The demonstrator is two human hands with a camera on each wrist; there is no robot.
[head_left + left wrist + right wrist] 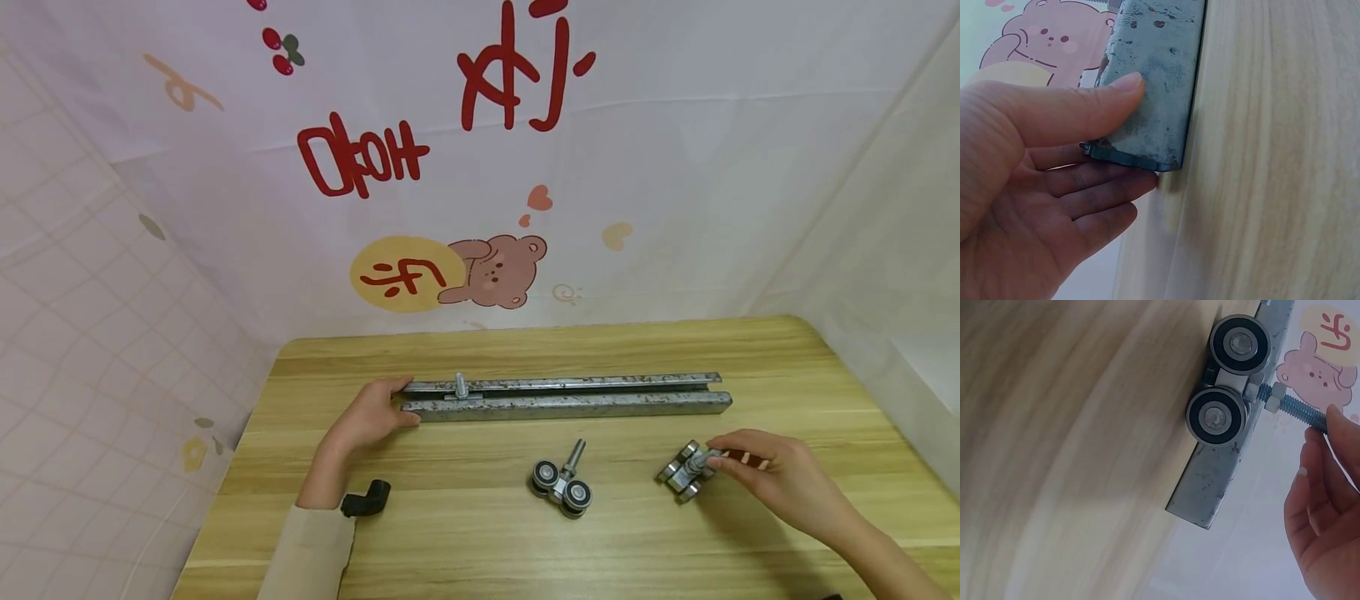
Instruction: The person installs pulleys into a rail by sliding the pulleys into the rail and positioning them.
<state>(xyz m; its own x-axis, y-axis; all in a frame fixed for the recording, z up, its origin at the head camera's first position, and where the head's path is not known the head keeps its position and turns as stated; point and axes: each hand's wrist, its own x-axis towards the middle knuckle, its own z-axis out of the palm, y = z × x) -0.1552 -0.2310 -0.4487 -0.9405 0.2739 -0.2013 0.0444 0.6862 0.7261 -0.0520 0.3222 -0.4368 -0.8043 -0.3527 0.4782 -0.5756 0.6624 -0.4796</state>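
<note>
The head view shows a slotted steel rail (570,410) lying left to right across the far part of a wood-grain counter (450,542), its open slot facing up and its surface speckled with rust-brown marks. The left hand (372,414) grips the rail's left end, thumb on the near wall and fingers around the far side; the left wrist view shows the thumb flat against the metal. Just right of that hand, an upright bolt (461,385) rises from the slot.

On the right, nearer than the rail's right end, the right hand (780,481) pinches the threaded stem of a roller trolley (684,475) between thumb and fingers. The right wrist view shows two of its dark-ringed wheels and a hex nut (1275,397) on the stem; whether the wheels touch the counter cannot be told.

A second roller trolley (559,490) lies on the counter near the middle, between the hands, its stem pointing to the far side and slightly right. Beyond the counter hangs a white printed backdrop (712,167) with red lettering and a pink bear (506,273).
</note>
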